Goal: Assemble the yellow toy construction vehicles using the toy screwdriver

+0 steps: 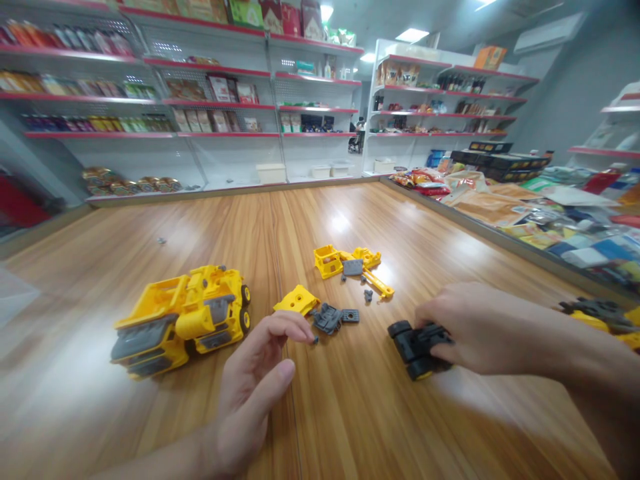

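My right hand (475,327) is closed over a black wheel assembly (417,347) lying on the wooden table (350,413). My left hand (260,387) hovers near the table's middle; its fingertips pinch a tiny dark piece (315,340), thumb stretched out. Just beyond its fingers lie a yellow plate (297,300) and grey toy parts (333,318). A yellow toy dump truck (183,320) lies on its side to the left. Further back is a cluster of yellow and grey parts (353,265).
Another yellow and grey toy (600,317) sits at the right edge by my right forearm. A small dark piece (161,241) lies far left. Packaged goods (500,200) cover a counter on the right. Store shelves (200,100) line the back.
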A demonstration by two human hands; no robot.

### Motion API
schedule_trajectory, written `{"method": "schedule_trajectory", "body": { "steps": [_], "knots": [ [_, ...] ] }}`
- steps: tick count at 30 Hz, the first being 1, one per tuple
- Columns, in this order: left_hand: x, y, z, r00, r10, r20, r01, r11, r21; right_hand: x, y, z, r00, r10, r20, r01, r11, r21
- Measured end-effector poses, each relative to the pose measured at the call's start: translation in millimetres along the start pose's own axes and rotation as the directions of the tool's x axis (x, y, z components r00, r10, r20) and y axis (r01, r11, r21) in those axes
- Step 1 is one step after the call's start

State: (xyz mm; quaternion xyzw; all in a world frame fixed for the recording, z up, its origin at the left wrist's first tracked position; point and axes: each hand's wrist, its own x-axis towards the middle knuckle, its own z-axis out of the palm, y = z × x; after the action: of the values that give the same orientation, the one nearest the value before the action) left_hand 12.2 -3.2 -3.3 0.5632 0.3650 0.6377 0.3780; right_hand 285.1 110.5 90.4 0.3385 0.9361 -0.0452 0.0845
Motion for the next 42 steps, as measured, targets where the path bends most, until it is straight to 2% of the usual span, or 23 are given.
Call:
{"method": "schedule_trajectory", "body": {
  "steps": [3, 5, 8, 13, 16, 19, 22, 26, 29, 32, 33, 36, 37, 39, 41, 42],
  "knots": [
    [0.3, 0.8, 0.2, 1.0, 0.006, 0.001, -0.006, 1.0, 0.019, 2.4, -2.3, -1.5, 0.993, -0.081, -0.091, 0.089, 0.992, 0.087],
    [0.0, 1.3, 0.2, 1.0, 0.015, 0.009, -0.015, 1.0, 0.026, 4.7, -6.7, -3.6, 0.981, -0.093, -0.169, 0.114, 0.986, 0.119],
    [-1.4, 0.2, -1.1, 0.999, 0.019, 0.031, -0.02, 0.999, 0.034, 6.2, -8.2, -6.3, 0.969, -0.082, -0.234, 0.115, 0.985, 0.13],
    [-2.8, -2.7, -4.1, 0.995, 0.031, 0.095, -0.037, 0.997, 0.069, 5.9, -3.6, -1.1, 0.966, -0.097, -0.24, 0.135, 0.98, 0.148],
    [-2.3, -0.2, -3.9, 0.986, 0.061, 0.156, -0.079, 0.991, 0.107, 16.0, -4.6, 6.0, 0.94, -0.045, -0.337, 0.099, 0.985, 0.145],
    [-2.0, 4.1, -2.6, 0.976, 0.073, 0.207, -0.103, 0.985, 0.141, 44.4, -5.8, 9.2, 0.922, 0.02, -0.387, 0.023, 0.994, 0.106],
    [-1.0, 6.4, -2.1, 0.972, 0.081, 0.219, -0.118, 0.98, 0.161, 87.7, -6.8, 5.4, 0.932, 0.062, -0.357, -0.037, 0.996, 0.077],
    [0.3, 6.3, -3.9, 0.97, 0.071, 0.232, -0.114, 0.978, 0.177, 139.5, -13.2, -5.8, 0.931, 0.064, -0.36, -0.041, 0.997, 0.07],
    [-1.4, 3.8, -4.2, 0.972, 0.046, 0.231, -0.087, 0.982, 0.17, 156.8, -20.7, -13.5, 0.924, 0.057, -0.378, -0.034, 0.997, 0.068],
    [-3.6, -1.4, -0.1, 0.986, -0.054, 0.158, 0.047, 0.998, 0.046, 151.8, -29.2, -16.8, 0.908, 0.051, -0.415, -0.027, 0.998, 0.063],
    [-3.6, -3.2, 2.0, 0.988, -0.102, 0.112, 0.107, 0.994, -0.033, 144.7, -32.8, -16.0, 0.902, 0.048, -0.429, -0.024, 0.998, 0.061],
    [-1.2, -7.3, 7.6, 0.987, -0.158, 0.016, 0.157, 0.958, -0.238, 109.3, -46.7, -6.2, 0.867, -0.011, -0.498, 0.043, 0.998, 0.053],
    [-0.3, -7.9, 8.6, 0.986, -0.167, 0.015, 0.165, 0.947, -0.277, 94.9, -51.7, -0.8, 0.817, -0.1, -0.568, 0.151, 0.988, 0.043],
    [0.6, -8.4, 9.2, 0.981, -0.186, 0.06, 0.195, 0.931, -0.309, 68.0, -60.3, 11.1, 0.738, -0.296, -0.606, 0.349, 0.937, -0.033],
    [-0.2, -8.4, 8.6, 0.97, -0.214, 0.116, 0.239, 0.929, -0.281, 49.4, -65.1, 20.9, 0.687, -0.448, -0.572, 0.465, 0.876, -0.128],
    [-0.9, -8.3, 8.3, 0.962, -0.238, 0.131, 0.264, 0.932, -0.248, 44.2, -65.7, 24.4, 0.682, -0.473, -0.558, 0.48, 0.865, -0.146]
  ]
}}
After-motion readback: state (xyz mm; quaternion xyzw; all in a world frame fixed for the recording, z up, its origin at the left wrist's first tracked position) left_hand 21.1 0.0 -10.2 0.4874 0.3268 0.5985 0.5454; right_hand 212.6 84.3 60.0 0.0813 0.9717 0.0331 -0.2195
